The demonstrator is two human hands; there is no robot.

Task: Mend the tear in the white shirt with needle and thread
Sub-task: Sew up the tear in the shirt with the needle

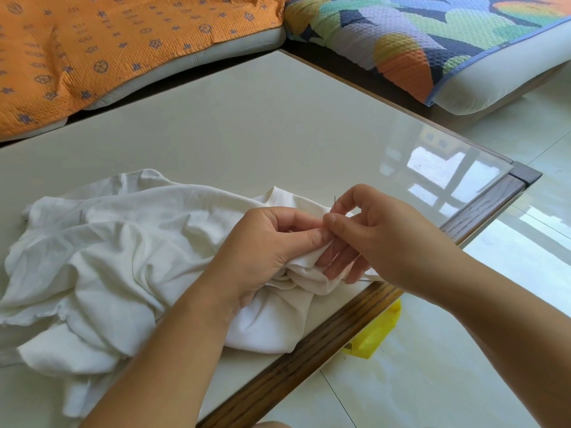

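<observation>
**Head view, mending in hand.** The white shirt (123,257) lies crumpled on the glass-topped table (247,134), spreading from 9 o'clock to 6 o'clock of the frame. One fold is drawn up beside the table's wooden edge (309,350).

Your left hand (272,248) grips that fold, thumb on top and fingers curled beneath. Your right hand (380,239) touches it from its 3 o'clock side and pinches the needle (334,201) between thumb and forefinger. The needle shows only as a thin dark sliver at 12 o'clock of the fingertips. A dark strand, apparently the thread (362,280), lies under the right fingers. The tear is hidden between your hands.

**Handling.** Judge the cloth light, thin and limp. It will probably slide on the glass and bunch, so hold it just beside the stitch line and keep it taut. The needle is likely to be fine and slippery, and is best pinched near its middle.

**Surroundings.**
- An orange patterned cushion (92,41) sits at 11 o'clock and a multicoloured cushion (432,35) at 1 o'clock, both well apart from the work.
- A yellow object (377,332) lies on the tiled floor (432,381) at 5 o'clock of your hands.

Nothing stands between your hands. The shirt's loose bulk at 9 o'clock is the likeliest thing to snag the thread.
</observation>
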